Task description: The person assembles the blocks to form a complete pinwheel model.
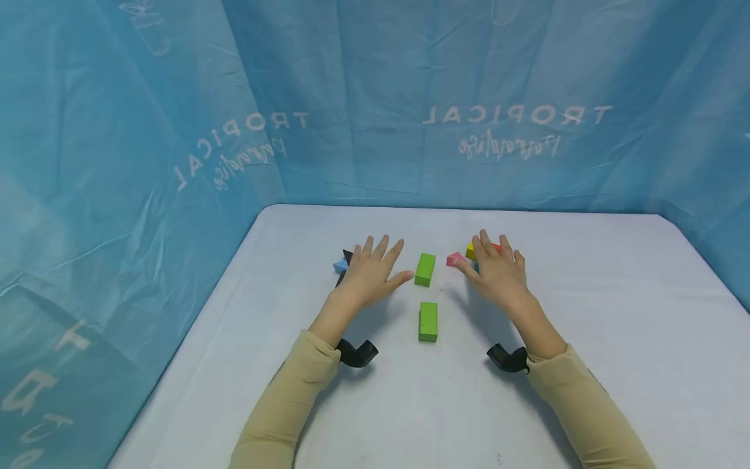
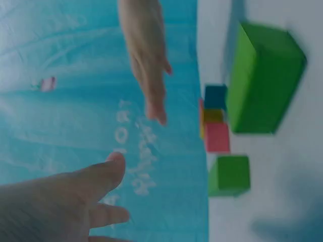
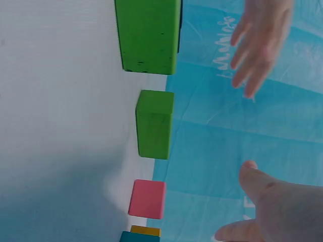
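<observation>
Both hands hover over the table with fingers spread and nothing held. My left hand [image 1: 372,273] is left of the far green block [image 1: 424,269], its thumb close to that block in the head view. Behind its fingers show a light blue block [image 1: 340,266] and a black piece [image 1: 348,256], partly hidden. My right hand [image 1: 497,273] overlaps a group of small blocks: a pink one [image 1: 454,259], a yellow one [image 1: 471,251], and a red and a teal one mostly covered. A nearer green block [image 1: 428,322] lies between the two forearms.
A white cloth [image 1: 433,417] covers the table. Blue printed curtains [image 1: 375,98] hang along its back and left side. Black wrist-worn mounts [image 1: 359,354] jut inward from both sleeves.
</observation>
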### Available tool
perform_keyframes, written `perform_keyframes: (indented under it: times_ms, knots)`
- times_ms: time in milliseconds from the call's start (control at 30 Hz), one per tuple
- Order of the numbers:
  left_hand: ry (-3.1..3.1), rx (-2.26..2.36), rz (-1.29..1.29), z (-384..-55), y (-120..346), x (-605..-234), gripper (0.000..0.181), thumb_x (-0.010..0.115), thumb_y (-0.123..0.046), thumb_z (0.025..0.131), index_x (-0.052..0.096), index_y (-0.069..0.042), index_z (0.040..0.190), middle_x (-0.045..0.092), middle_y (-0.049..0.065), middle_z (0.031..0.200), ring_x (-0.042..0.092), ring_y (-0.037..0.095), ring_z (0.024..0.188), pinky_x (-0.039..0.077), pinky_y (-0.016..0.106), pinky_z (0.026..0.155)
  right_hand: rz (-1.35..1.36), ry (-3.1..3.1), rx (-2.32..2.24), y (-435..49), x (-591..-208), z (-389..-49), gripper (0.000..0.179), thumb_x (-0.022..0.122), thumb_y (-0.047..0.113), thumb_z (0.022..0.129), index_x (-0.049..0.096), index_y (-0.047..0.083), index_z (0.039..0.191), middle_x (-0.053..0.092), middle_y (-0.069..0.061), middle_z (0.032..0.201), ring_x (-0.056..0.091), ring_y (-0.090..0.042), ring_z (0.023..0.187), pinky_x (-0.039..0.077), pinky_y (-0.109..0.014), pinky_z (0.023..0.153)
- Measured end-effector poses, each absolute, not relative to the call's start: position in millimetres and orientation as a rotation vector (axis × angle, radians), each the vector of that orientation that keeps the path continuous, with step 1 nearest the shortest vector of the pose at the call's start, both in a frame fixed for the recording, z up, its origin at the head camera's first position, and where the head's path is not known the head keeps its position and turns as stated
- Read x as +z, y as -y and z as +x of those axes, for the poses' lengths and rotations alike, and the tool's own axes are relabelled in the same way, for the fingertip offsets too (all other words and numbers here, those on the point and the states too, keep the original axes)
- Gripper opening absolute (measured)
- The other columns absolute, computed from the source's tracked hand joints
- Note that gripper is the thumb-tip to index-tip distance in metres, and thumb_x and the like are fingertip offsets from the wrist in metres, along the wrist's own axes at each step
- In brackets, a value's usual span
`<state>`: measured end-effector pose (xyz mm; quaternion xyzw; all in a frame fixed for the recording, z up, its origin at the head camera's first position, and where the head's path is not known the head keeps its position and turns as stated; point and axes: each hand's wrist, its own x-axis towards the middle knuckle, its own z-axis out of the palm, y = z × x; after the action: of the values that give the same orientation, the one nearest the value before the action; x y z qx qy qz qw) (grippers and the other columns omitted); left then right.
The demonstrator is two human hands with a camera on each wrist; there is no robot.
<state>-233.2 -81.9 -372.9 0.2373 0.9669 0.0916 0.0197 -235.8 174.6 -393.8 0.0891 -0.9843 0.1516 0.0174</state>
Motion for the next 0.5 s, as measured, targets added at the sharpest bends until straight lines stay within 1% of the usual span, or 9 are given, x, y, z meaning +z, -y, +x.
perform_keyframes:
  times_ms: [100,167,233,300,367,500]
  knots:
    - [-2.891,0.432,0.937,-220,80,-365,0.066,0.045,-0.050,0.096,0.030,-0.013,0.149,0.028,0.014,0.151,0.022,0.037,0.137,0.018,0.051,0.110,0.285,3.024,0.473,-174,-395,-238,0.077,0.038,0.055,0.097,0.023,0.000,0.148,0.015,-0.018,0.154,0.004,-0.046,0.138,0.009,-0.065,0.105]
    - [-2.817,0.566,1.081,-215,79,-367,0.061,0.052,-0.044,0.096,0.039,-0.010,0.144,0.039,0.012,0.146,0.032,0.032,0.135,0.025,0.045,0.109,0.303,2.982,0.505,-173,-396,-240,0.076,0.040,0.054,0.097,0.025,-0.001,0.147,0.019,-0.019,0.153,0.009,-0.047,0.137,0.013,-0.065,0.104]
    - [-2.753,0.710,1.162,-211,77,-375,0.054,0.057,-0.037,0.095,0.047,-0.008,0.139,0.047,0.008,0.140,0.040,0.025,0.131,0.030,0.038,0.108,0.329,2.920,0.571,-172,-398,-242,0.071,0.045,0.048,0.097,0.030,-0.002,0.145,0.024,-0.021,0.151,0.016,-0.047,0.135,0.016,-0.064,0.104]
    - [-2.724,0.837,1.184,-208,76,-386,0.048,0.061,-0.031,0.093,0.053,-0.007,0.134,0.054,0.005,0.133,0.047,0.021,0.125,0.034,0.035,0.105,0.368,2.848,0.643,-172,-399,-243,0.066,0.050,0.041,0.097,0.036,-0.005,0.142,0.031,-0.023,0.147,0.025,-0.048,0.130,0.020,-0.062,0.103]
    - [-2.733,0.952,1.151,-205,74,-399,0.042,0.065,-0.027,0.091,0.059,-0.007,0.128,0.060,0.004,0.127,0.052,0.019,0.119,0.039,0.034,0.101,0.400,2.782,0.716,-171,-401,-245,0.059,0.054,0.033,0.096,0.041,-0.007,0.138,0.037,-0.026,0.142,0.032,-0.047,0.124,0.023,-0.059,0.103]
    - [-2.778,1.204,1.036,-197,71,-423,0.035,0.070,-0.021,0.087,0.066,-0.007,0.119,0.065,0.003,0.117,0.057,0.019,0.112,0.044,0.035,0.095,0.415,2.701,0.861,-170,-407,-248,0.054,0.057,0.030,0.095,0.047,-0.006,0.133,0.044,-0.025,0.136,0.038,-0.043,0.118,0.029,-0.054,0.100]
